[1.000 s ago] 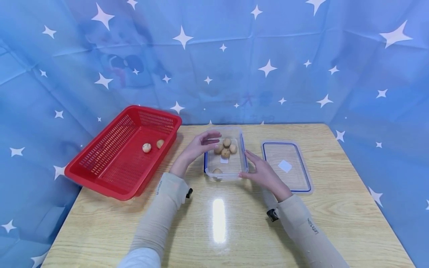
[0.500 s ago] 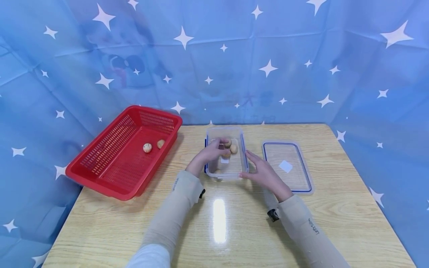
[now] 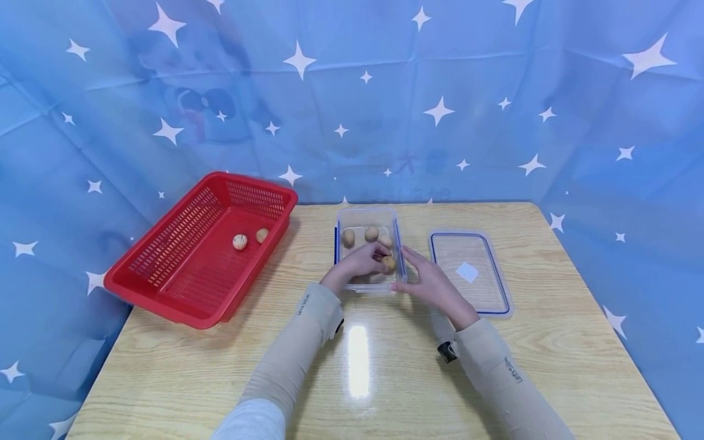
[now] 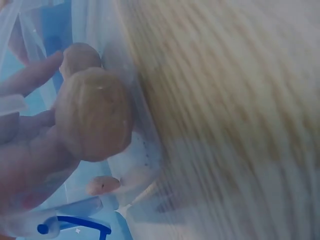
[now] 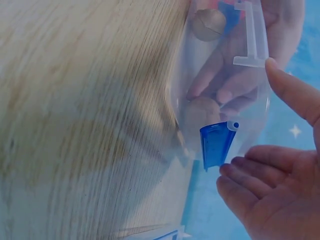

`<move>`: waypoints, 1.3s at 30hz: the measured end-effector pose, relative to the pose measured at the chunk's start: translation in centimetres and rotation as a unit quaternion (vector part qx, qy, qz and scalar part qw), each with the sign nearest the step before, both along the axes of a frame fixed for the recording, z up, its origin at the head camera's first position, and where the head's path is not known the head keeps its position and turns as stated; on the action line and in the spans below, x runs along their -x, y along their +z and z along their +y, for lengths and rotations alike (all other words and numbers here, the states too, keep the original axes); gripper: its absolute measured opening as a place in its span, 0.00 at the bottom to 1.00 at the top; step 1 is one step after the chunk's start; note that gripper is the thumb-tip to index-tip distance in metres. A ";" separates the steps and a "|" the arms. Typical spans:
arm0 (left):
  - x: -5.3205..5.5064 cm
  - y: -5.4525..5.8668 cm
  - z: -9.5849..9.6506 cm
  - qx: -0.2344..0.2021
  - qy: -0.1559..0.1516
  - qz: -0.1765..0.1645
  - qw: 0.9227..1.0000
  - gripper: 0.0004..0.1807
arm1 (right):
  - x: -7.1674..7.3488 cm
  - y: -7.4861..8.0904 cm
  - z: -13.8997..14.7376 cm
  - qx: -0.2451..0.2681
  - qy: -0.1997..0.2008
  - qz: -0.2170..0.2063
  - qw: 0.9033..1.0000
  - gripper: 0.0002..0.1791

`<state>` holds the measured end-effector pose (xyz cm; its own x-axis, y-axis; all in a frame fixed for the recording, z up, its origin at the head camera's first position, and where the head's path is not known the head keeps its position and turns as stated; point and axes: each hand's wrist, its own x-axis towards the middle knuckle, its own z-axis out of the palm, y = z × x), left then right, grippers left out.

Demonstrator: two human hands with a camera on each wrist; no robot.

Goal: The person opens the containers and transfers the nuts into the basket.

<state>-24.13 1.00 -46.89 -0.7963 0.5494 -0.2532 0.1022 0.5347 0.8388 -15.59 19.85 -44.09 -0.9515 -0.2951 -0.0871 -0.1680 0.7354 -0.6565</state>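
A clear plastic food box (image 3: 371, 215) with blue latches stands at the table's middle, holding several walnuts. Inside it, my left hand (image 3: 363, 261) has its thumb and fingertips round a walnut (image 3: 388, 264) beside the right wall. Other walnuts lie farther back, among them a brown walnut (image 3: 348, 238) at the left and another walnut (image 3: 371, 233) in the middle. The left wrist view shows a walnut (image 4: 95, 115) close up against the clear wall. Around the box's front right corner, my right hand (image 3: 431, 284) rests with thumb at the rim and straight fingers along the side, near a blue latch (image 5: 217, 145).
A red perforated basket (image 3: 192, 256) stands at the left with a pale walnut (image 3: 239, 242) and a second walnut (image 3: 262, 235) inside. To the box's right lies its clear lid (image 3: 478, 287) with a blue seal. A blue star-patterned curtain (image 3: 352, 98) hangs behind the wooden table (image 3: 418, 391).
My left hand has moved from above the box down into it, then toward its front right. The clustered walnuts have spread apart; one now sits at the left wall. My right hand has stayed put.
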 end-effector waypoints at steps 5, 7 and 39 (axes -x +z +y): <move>0.1 -0.1 0.0 -0.022 0.005 -0.013 1.000 0.20 | 0.1 0.0 -0.1 -0.004 -0.002 -0.005 1.000 0.50; 0.1 0.0 0.0 -0.029 0.006 -0.010 1.000 0.19 | 0.1 0.0 -0.1 -0.006 -0.001 -0.004 1.000 0.50; -0.2 0.1 0.0 -0.076 0.053 0.013 0.996 0.14 | 0.2 -0.2 0.0 0.002 0.007 0.007 1.000 0.51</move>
